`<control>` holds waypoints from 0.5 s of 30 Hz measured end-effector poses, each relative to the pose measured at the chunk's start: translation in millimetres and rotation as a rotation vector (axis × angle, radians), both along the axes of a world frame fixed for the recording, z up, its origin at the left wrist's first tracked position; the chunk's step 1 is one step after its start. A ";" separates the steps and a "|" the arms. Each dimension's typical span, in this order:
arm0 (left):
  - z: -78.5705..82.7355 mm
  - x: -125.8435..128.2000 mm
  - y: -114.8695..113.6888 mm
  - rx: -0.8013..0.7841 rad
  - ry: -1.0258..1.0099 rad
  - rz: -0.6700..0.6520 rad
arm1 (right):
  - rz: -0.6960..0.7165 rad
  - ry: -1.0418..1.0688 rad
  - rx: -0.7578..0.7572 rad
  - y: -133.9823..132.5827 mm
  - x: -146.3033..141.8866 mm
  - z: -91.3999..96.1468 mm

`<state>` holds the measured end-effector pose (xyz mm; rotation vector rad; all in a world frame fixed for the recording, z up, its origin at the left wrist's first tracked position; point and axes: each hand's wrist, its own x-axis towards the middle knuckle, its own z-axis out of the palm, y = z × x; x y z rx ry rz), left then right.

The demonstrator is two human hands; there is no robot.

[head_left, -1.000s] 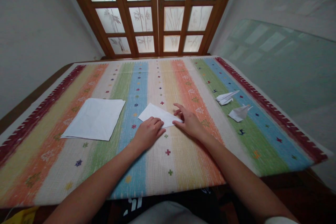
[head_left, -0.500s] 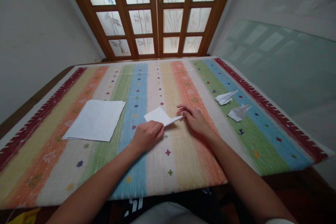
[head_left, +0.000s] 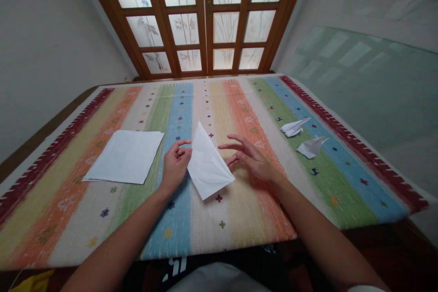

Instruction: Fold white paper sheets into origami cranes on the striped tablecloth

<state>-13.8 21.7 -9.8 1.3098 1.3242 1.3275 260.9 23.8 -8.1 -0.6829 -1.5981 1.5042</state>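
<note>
Held up off the cloth in front of me is a folded sheet of white paper (head_left: 209, 162), creased and pointed at the top and at the right. My left hand (head_left: 176, 160) pinches its left edge between thumb and fingers. On the other side my right hand (head_left: 249, 157) is open, its fingers spread and curved beside the paper's right edge. Whether those fingertips touch the paper I cannot tell.
A stack of white paper sheets (head_left: 125, 156) lies to the left on the striped tablecloth (head_left: 246, 219). Two folded paper cranes stand at the right, a farther crane (head_left: 293, 127) and a nearer crane (head_left: 310, 147). Wooden doors with glass panes (head_left: 207, 23) rise beyond the table.
The paper has been lifted and opened out from a small folded shape into a larger one. My left hand moved left to its edge; my right hand let go of the narrow tip.
</note>
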 end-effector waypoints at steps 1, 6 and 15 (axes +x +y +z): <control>-4.5 -0.2 2.1 -0.027 0.038 -0.038 | -0.011 -0.037 0.021 0.7 -0.9 -1.2; -23.1 -6.6 10.3 0.096 0.435 -0.131 | -0.111 -0.315 0.250 5.8 -2.0 -4.8; -27.9 -6.2 3.3 0.240 0.711 -0.153 | -0.177 -0.622 0.476 12.0 8.1 -11.6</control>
